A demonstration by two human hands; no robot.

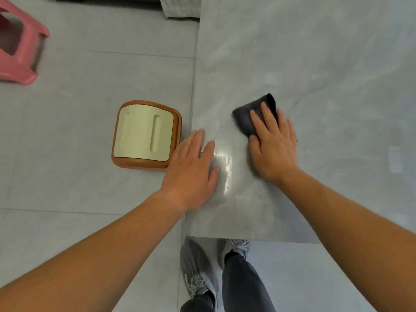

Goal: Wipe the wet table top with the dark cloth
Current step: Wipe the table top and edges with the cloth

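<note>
A grey marble-look table top point(315, 64) fills the right side of the head view. A dark folded cloth point(246, 117) lies on it near the left edge. My right hand point(273, 143) presses flat on the cloth, fingers spread over it. My left hand point(191, 170) rests flat and open on the table's left edge, fingers apart, holding nothing. Between the two hands a wet, shiny patch point(225, 167) with droplets reflects light.
Left of the table, a brown stool with a cream seat point(144, 134) stands on the grey tiled floor. A pink plastic stool point(18, 41) is at the far left. My feet in grey shoes point(202, 266) stand below the table's near edge.
</note>
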